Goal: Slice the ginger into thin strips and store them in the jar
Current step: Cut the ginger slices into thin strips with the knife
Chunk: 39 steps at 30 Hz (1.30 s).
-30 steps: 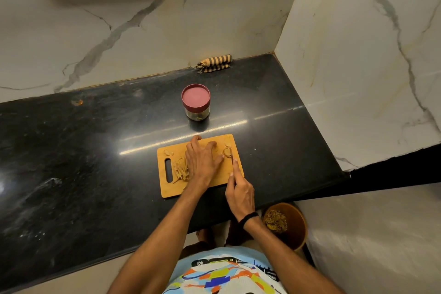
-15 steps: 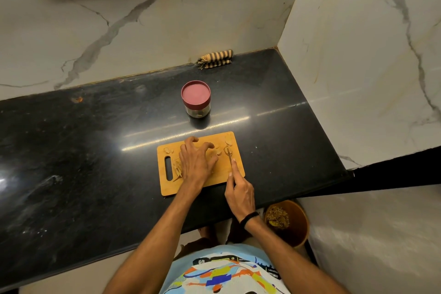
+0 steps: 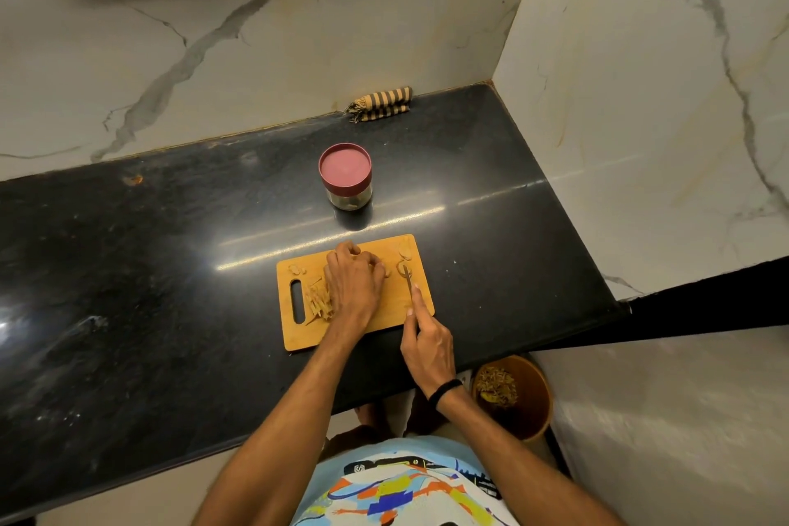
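Observation:
A wooden cutting board point(image 3: 393, 314) lies on the black counter. My left hand point(image 3: 352, 282) sits on the board with fingers curled down over ginger near its far edge; what lies under the fingers is hidden. A pile of thin ginger strips point(image 3: 317, 298) lies left of that hand, beside the board's handle slot. My right hand point(image 3: 427, 344) grips a knife point(image 3: 407, 280), index finger along its spine, the tip at a ginger slice point(image 3: 402, 268). Another ginger piece point(image 3: 405, 249) lies at the far right corner. The jar point(image 3: 346, 176) with a red lid stands closed behind the board.
A striped folded cloth point(image 3: 380, 103) lies at the back against the marble wall. A brown bin point(image 3: 514, 395) with scraps stands on the floor below the counter's front right edge. Marble walls close off the back and right sides.
My left hand has shifted slightly left and curled its fingers on the ginger. The knife tip stays at the slice on the right. The view has tilted up a little.

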Tool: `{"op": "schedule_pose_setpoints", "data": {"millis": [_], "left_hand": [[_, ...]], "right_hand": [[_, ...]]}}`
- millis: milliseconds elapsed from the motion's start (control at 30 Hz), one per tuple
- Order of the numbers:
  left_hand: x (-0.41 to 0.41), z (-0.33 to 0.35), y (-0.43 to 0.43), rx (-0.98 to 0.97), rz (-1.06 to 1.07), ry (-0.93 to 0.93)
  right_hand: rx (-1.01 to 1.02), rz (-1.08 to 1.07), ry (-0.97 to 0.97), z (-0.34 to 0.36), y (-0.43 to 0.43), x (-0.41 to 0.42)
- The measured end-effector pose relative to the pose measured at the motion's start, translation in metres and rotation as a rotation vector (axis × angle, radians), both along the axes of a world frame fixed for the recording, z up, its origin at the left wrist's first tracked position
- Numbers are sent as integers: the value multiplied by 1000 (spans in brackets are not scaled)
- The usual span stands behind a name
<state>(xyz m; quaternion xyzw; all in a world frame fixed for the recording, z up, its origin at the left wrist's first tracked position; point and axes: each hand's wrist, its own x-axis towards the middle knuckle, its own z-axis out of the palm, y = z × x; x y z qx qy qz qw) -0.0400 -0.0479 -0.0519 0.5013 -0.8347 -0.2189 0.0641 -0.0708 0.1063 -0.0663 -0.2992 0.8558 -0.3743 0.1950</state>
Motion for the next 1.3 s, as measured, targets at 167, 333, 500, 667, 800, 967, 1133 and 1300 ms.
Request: {"op": "schedule_pose_setpoints", "data": {"millis": [167, 333, 500, 667, 800, 967, 1133, 1300], "left_hand": [[14, 1, 1, -18, 96, -13], [20, 5, 0, -22, 117, -37], [23, 6, 2, -46, 79, -69], [20, 7, -3, -46, -105, -67], [17, 3, -3, -8, -136, -54], [18, -2, -4, 61, -193, -14], [24, 3, 1, 46, -62, 76], [30, 4, 12, 1, -6, 31]], "right_hand": [[12, 4, 2, -3, 0, 0], [11, 22, -3, -5, -2, 1], [8, 34, -1, -4, -3, 3], [-1, 35, -7, -5, -4, 3], [-4, 33, -14, -6, -4, 3], [6, 23, -14, -7, -3, 2], [0, 22, -25, -8, -3, 2], [-4, 48, -9, -9, -5, 3]]}}
